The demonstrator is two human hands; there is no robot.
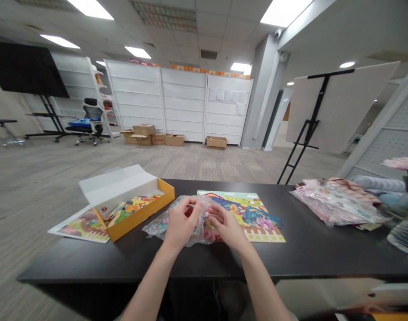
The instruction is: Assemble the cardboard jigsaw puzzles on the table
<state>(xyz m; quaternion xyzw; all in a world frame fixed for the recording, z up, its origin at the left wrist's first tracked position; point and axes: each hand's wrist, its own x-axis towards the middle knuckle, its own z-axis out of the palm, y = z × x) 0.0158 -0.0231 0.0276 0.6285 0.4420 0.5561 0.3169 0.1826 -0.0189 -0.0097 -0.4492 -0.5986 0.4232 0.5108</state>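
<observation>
A clear plastic bag (193, 236) with colourful pieces inside lies on the black table. My left hand (183, 218) pinches the bag's upper edge, its fingers closed. Beside it, my right hand (226, 223) has bent fingers closed on the bag's other side. Behind both hands is a colourful picture board (275, 237) with a farm scene and a white fence. Dark blue puzzle pieces (262, 216) with sea pictures rest on that board. To the left stands an open yellow box (142, 219), its white lid raised, holding several colourful puzzle pieces (133, 205).
A printed picture sheet (85, 225) lies partly under the box. At the right are plastic-wrapped fabrics (337, 203) and a glass vase (404, 234) with a pink flower. Cardboard boxes (143, 135) stand by the white shelving, and a black stand (309, 129) rises beyond the table.
</observation>
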